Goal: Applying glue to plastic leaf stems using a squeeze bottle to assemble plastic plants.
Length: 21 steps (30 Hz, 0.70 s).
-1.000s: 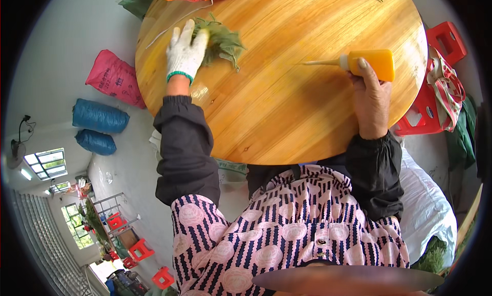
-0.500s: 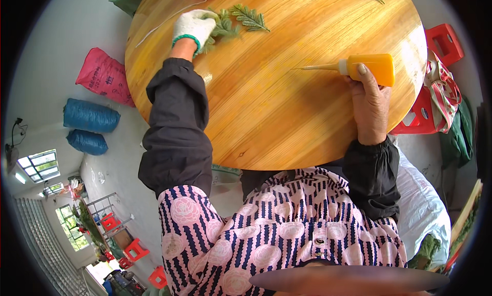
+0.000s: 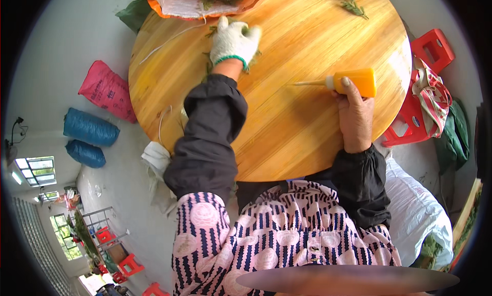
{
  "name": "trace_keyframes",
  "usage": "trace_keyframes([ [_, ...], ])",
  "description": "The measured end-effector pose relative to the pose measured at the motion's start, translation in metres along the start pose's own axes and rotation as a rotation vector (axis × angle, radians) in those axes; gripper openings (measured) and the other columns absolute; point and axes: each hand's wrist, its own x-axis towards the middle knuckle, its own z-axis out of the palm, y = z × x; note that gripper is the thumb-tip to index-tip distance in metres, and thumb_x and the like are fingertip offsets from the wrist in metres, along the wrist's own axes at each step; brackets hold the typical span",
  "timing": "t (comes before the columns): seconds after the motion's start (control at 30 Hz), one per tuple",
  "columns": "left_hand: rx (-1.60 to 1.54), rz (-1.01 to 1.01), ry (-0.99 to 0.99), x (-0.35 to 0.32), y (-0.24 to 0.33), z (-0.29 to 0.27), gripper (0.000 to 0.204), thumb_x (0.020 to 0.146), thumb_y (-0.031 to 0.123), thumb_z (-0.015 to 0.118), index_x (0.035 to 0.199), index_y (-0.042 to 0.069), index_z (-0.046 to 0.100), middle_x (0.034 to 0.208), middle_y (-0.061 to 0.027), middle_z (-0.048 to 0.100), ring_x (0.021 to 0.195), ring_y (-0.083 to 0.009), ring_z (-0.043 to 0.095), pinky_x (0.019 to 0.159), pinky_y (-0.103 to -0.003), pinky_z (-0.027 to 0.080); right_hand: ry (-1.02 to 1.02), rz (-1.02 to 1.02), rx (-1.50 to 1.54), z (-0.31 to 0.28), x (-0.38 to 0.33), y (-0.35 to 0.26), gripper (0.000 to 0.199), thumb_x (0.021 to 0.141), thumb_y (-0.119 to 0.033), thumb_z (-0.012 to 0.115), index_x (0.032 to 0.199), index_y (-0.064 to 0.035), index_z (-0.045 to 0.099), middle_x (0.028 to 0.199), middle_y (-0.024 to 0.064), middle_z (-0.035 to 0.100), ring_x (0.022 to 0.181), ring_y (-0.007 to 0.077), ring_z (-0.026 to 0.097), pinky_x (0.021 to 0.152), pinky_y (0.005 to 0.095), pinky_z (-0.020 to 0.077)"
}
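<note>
My left hand (image 3: 234, 41), in a white knit glove with a green cuff, lies over several green conifer-like sprigs (image 3: 245, 30) on the round wooden table (image 3: 287, 137). Its fingers are spread, and bits of greenery stick out around and between them. Most of those sprigs are hidden under the glove. In my bare right hand (image 3: 357, 119) is a yellow squeeze bottle (image 3: 360, 82) with a long thin nozzle. The bottle lies sideways, nozzle toward the left, just above or on the tabletop; I cannot tell which.
An orange-edged white sack (image 3: 205, 9) with greenery stands at the far edge. More sprigs (image 3: 352, 6) lie far right. A white cord (image 3: 169, 42) curves across the left side. Red stools (image 3: 433, 49) and a striped bag (image 3: 433, 104) are at right; pink (image 3: 107, 90) and blue sacks (image 3: 91, 127) at left.
My left hand has moved right, over the sprigs, and its fingers have spread. The right hand still holds the bottle. The view has shifted, showing more of the sack and the far sprigs.
</note>
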Motion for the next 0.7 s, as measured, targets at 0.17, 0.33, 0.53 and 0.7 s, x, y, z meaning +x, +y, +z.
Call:
trace_keyframes([
  [0.17,0.012,-0.174,-0.301,-0.003,0.030,-0.022,0.083,0.077,0.046,0.081,0.149,0.019,0.051,0.154,-0.0246,0.043,0.136,-0.0442,0.048,0.112,-0.050,0.044,0.027,0.005,-0.097,0.007,-0.011,-0.014,0.027,0.092,-0.022,0.078,0.108,-0.0036,0.067,0.097,0.0037,0.069,0.087,0.0143,0.064,0.078,0.0298,0.0496],
  [0.33,-0.079,-0.331,-0.281,0.033,-0.015,-0.007,0.064,0.079,0.027,0.074,0.141,0.019,0.060,0.138,-0.0216,0.061,0.124,-0.0392,0.061,0.104,-0.046,0.050,0.012,-0.021,-0.081,0.017,-0.013,-0.006,0.030,0.089,-0.027,0.081,0.104,-0.0049,0.069,0.093,0.0015,0.070,0.082,0.0123,0.063,0.076,0.0291,0.0480],
  [0.53,-1.096,-0.695,-0.204,0.056,-0.073,-0.001,0.037,0.081,0.020,0.075,0.117,0.015,0.071,0.103,-0.0083,0.075,0.089,-0.0298,0.072,0.084,-0.039,0.058,0.016,0.018,-0.093,0.011,-0.001,0.004,0.029,0.088,-0.029,0.081,0.100,-0.0045,0.071,0.090,0.0018,0.070,0.080,0.0116,0.062,0.075,0.0283,0.0474],
  [0.7,-1.646,-0.703,-0.271,0.025,-0.094,-0.102,0.022,0.095,0.021,0.064,0.113,0.011,0.071,0.097,-0.0060,0.076,0.077,-0.0227,0.071,0.064,-0.042,0.058,-0.024,0.024,-0.097,0.003,0.013,0.016,0.030,0.090,-0.027,0.080,0.107,-0.0040,0.069,0.091,0.0020,0.069,0.081,0.0140,0.063,0.076,0.0289,0.0495],
])
